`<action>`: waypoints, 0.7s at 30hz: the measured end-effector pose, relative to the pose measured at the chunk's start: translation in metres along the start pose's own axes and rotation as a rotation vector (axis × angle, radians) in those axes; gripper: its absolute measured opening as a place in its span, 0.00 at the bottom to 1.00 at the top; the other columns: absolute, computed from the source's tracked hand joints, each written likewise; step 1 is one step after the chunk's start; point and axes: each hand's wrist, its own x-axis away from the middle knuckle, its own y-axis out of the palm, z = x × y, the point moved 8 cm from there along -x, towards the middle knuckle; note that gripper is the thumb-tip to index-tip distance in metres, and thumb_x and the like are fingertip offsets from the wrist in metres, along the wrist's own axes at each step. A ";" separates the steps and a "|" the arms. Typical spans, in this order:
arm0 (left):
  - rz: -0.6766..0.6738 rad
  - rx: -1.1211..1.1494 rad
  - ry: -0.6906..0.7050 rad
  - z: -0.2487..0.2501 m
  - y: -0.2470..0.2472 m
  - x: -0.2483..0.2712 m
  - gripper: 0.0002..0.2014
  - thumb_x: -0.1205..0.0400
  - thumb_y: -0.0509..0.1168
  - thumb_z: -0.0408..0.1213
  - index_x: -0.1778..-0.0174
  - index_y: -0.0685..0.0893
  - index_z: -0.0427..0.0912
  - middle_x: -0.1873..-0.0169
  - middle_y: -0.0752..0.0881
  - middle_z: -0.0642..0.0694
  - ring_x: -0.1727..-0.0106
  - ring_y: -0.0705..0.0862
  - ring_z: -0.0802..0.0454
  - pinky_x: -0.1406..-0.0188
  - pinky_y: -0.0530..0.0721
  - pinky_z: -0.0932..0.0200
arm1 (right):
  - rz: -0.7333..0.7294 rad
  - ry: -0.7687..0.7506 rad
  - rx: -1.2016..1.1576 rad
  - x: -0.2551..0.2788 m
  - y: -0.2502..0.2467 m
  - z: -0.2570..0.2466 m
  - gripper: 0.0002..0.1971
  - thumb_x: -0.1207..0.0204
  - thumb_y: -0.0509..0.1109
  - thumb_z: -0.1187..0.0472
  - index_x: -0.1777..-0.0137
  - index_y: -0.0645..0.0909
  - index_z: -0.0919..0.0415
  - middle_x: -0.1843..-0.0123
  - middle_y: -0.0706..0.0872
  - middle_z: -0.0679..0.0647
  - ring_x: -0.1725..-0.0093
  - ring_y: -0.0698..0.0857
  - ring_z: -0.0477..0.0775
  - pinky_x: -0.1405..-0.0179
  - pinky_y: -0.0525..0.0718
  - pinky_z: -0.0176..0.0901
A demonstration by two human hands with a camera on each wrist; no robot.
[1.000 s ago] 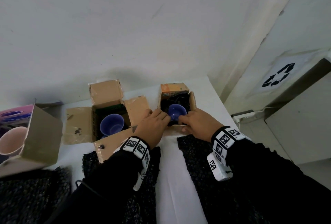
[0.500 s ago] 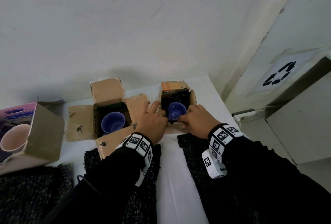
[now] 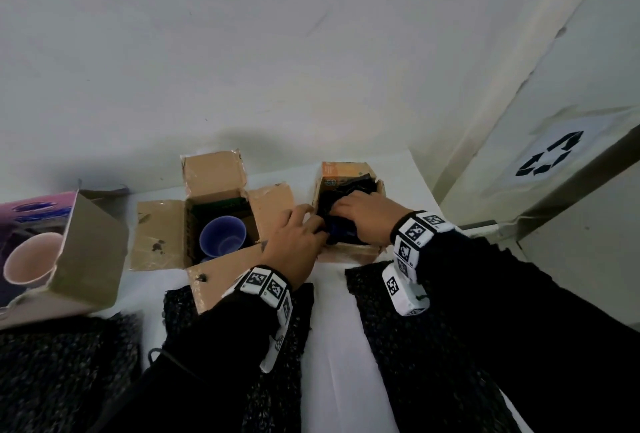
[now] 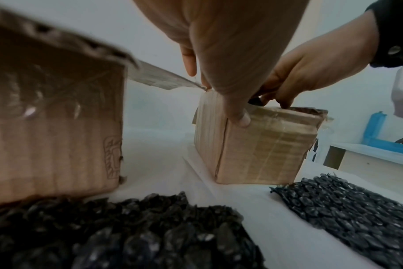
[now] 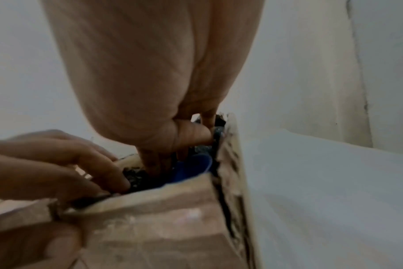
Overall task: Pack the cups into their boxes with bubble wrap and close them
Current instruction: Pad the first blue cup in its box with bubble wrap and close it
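A small cardboard box (image 3: 349, 249) with an orange flap stands at the table's far right. It holds a blue cup (image 5: 193, 167) ringed by black bubble wrap (image 3: 349, 194). In the head view the cup is mostly hidden under the wrap and my right hand. My left hand (image 3: 317, 229) grips the box's near-left corner, thumb (image 4: 240, 116) outside and fingers over the rim. My right hand (image 3: 341, 209) reaches down into the box, fingers curled on the wrap beside the cup.
An open box (image 3: 162, 235) in the middle holds a second blue cup (image 3: 223, 237). A tilted box (image 3: 88, 256) at the left shows a pink cup (image 3: 29, 263). Black bubble wrap sheets (image 3: 415, 346) lie on the white table (image 3: 339, 356) near me. A wall stands close behind.
My right hand has gone from the box's near rim into the box, over the cup. Bubble wrap now hides most of the cup. My left hand has shifted onto the near-left corner.
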 end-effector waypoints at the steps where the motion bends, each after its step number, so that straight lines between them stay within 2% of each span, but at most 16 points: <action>1: 0.016 0.017 0.000 -0.002 -0.001 0.001 0.12 0.28 0.73 0.39 0.49 0.89 0.52 0.42 0.84 0.49 0.31 0.75 0.36 0.40 0.75 0.44 | 0.010 -0.014 0.018 -0.002 0.001 -0.001 0.23 0.20 0.61 0.58 0.24 0.70 0.51 0.24 0.73 0.50 0.29 0.70 0.56 0.38 0.74 0.54; 4: 0.064 0.098 0.003 -0.007 0.005 0.004 0.13 0.31 0.75 0.37 0.51 0.88 0.50 0.39 0.83 0.47 0.33 0.74 0.36 0.45 0.80 0.44 | 0.065 -0.049 0.017 -0.004 0.004 0.002 0.27 0.22 0.62 0.60 0.22 0.68 0.50 0.22 0.68 0.48 0.25 0.66 0.54 0.35 0.71 0.53; 6: 0.070 0.121 0.036 -0.003 0.007 0.001 0.12 0.28 0.73 0.34 0.49 0.87 0.47 0.35 0.79 0.43 0.32 0.71 0.33 0.40 0.80 0.41 | 0.082 -0.061 -0.010 -0.006 0.006 0.005 0.27 0.22 0.63 0.59 0.22 0.67 0.50 0.21 0.67 0.49 0.24 0.67 0.54 0.34 0.71 0.55; 9: 0.001 0.099 0.084 0.000 0.015 -0.005 0.11 0.26 0.68 0.34 0.48 0.83 0.45 0.34 0.79 0.41 0.31 0.71 0.32 0.33 0.76 0.41 | 0.048 -0.053 -0.071 -0.012 0.006 0.006 0.26 0.20 0.63 0.57 0.22 0.66 0.50 0.24 0.69 0.51 0.32 0.76 0.58 0.39 0.76 0.57; 11: -0.042 0.088 0.096 -0.003 0.021 -0.006 0.12 0.23 0.61 0.35 0.43 0.79 0.45 0.33 0.78 0.41 0.29 0.69 0.32 0.32 0.73 0.39 | -0.001 -0.033 -0.056 -0.016 0.006 0.005 0.26 0.19 0.63 0.56 0.21 0.66 0.49 0.25 0.69 0.53 0.34 0.77 0.59 0.40 0.77 0.57; 12: -0.050 0.086 0.091 -0.004 0.022 -0.006 0.13 0.22 0.60 0.37 0.42 0.78 0.45 0.34 0.78 0.42 0.29 0.70 0.32 0.33 0.74 0.39 | -0.009 -0.028 -0.038 -0.019 0.005 0.005 0.26 0.19 0.63 0.54 0.21 0.66 0.48 0.26 0.69 0.53 0.35 0.76 0.59 0.40 0.78 0.57; 15: 0.003 0.053 0.058 -0.004 0.013 -0.002 0.17 0.25 0.64 0.41 0.40 0.82 0.42 0.41 0.83 0.43 0.34 0.76 0.35 0.39 0.79 0.44 | -0.017 -0.012 0.015 -0.023 0.004 0.004 0.25 0.19 0.62 0.50 0.21 0.66 0.45 0.29 0.70 0.54 0.34 0.74 0.59 0.41 0.78 0.57; 18: 0.012 -0.038 0.021 -0.002 0.006 0.001 0.22 0.23 0.53 0.41 0.36 0.81 0.42 0.43 0.83 0.45 0.40 0.75 0.40 0.42 0.74 0.48 | -0.032 0.043 0.071 -0.024 0.008 0.006 0.26 0.20 0.63 0.49 0.22 0.66 0.44 0.30 0.68 0.55 0.32 0.70 0.60 0.39 0.75 0.58; 21: -0.029 -0.065 0.005 -0.004 0.002 -0.006 0.21 0.23 0.51 0.41 0.39 0.82 0.43 0.44 0.83 0.46 0.38 0.75 0.40 0.41 0.72 0.47 | -0.021 0.077 0.059 -0.028 0.009 0.006 0.26 0.21 0.64 0.50 0.22 0.67 0.44 0.30 0.68 0.55 0.32 0.69 0.61 0.37 0.74 0.59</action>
